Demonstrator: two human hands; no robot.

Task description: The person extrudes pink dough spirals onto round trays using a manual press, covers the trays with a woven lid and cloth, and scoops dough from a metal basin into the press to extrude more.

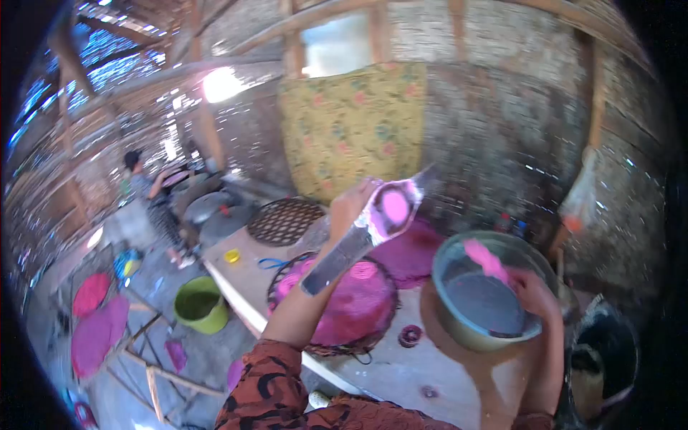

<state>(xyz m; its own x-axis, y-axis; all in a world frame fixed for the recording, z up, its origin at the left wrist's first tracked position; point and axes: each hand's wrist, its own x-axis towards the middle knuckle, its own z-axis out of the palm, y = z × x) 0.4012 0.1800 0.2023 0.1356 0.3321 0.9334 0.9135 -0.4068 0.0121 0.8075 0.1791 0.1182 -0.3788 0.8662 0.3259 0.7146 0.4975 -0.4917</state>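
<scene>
My left hand (350, 208) is closed around a long, flat-handled press (337, 261), raised above the table. Its round end faces me, with pink dough (394, 206) in the ring. Lower on the right, my right hand (536, 295) grips a strip of pink dough (486, 258) over a large round basin (448, 315). Beneath my left forearm lies a round woven tray (395, 304) lined with pink cloth, with pink coiled rounds (363, 269) on it. A small dark pink-stained ring (410, 336) sits on the table between tray and basin.
Pink cloth (408, 251) lies behind the tray, near a woven rack (285, 221) and a yellow lid (231, 256). A green bucket (201, 304) and wooden frame (153, 390) stand left; a dark bucket (623, 351) stands right. Another person (159, 204) works at the far left.
</scene>
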